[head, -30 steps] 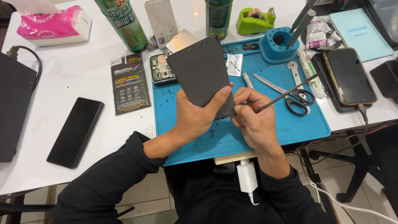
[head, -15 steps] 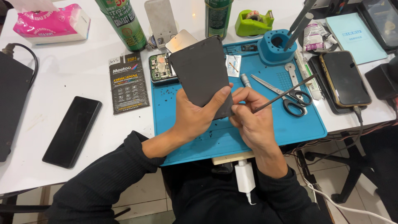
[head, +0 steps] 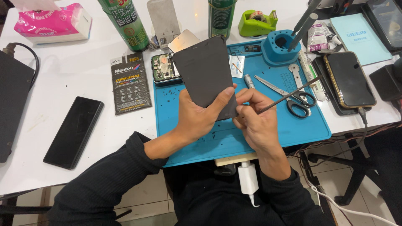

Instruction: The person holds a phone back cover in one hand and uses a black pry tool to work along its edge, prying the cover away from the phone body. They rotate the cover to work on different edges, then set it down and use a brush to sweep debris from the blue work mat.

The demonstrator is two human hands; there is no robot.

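Head view, frame centre: left hand (head: 197, 119) grips the dark panel (head: 207, 75), long axis tilted up-left; right hand (head: 255, 121) pinches a thin tool (head: 289, 96) at its lower right edge.

I see a white bench (head: 83, 79) under even light, beige tiled floor (head: 150, 201) below, and what may be a black chair base (head: 356, 175) at right.

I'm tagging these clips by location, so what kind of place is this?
Probably a phone repair bench. A blue silicone work mat covers the white table, an opened phone with bare circuit board lies on it beside steel scissors, and the left hand holds a dark flat phone panel.
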